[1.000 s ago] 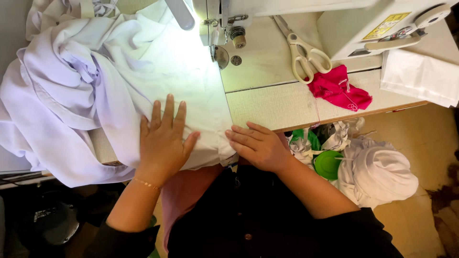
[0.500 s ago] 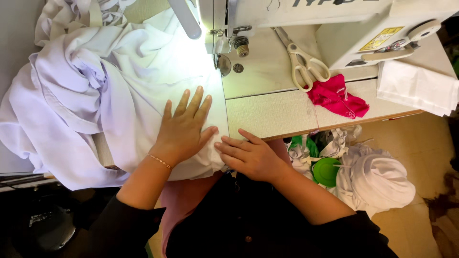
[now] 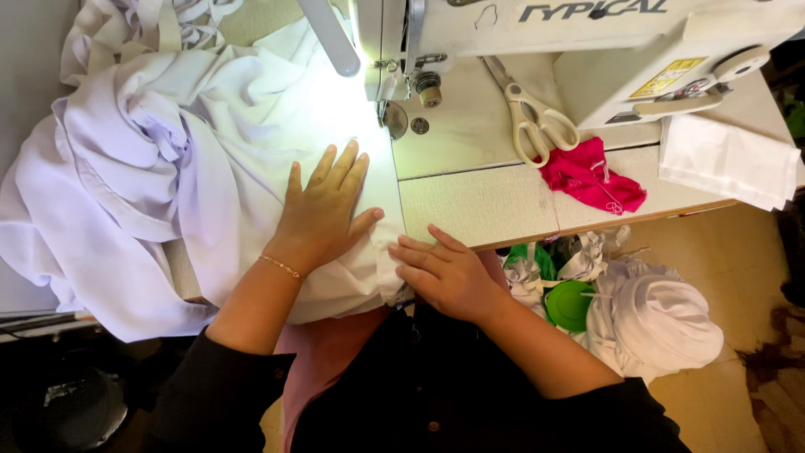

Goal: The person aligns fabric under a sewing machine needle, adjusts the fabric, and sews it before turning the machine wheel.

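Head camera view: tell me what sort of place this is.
Probably a sewing or tailoring workshop. An industrial sewing machine stands on the table, scissors lie beside it, and both hands press white fabric flat near the needle.

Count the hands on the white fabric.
2. The left hand lies flat on the white fabric before the sewing machine; the right hand rests at its near edge.
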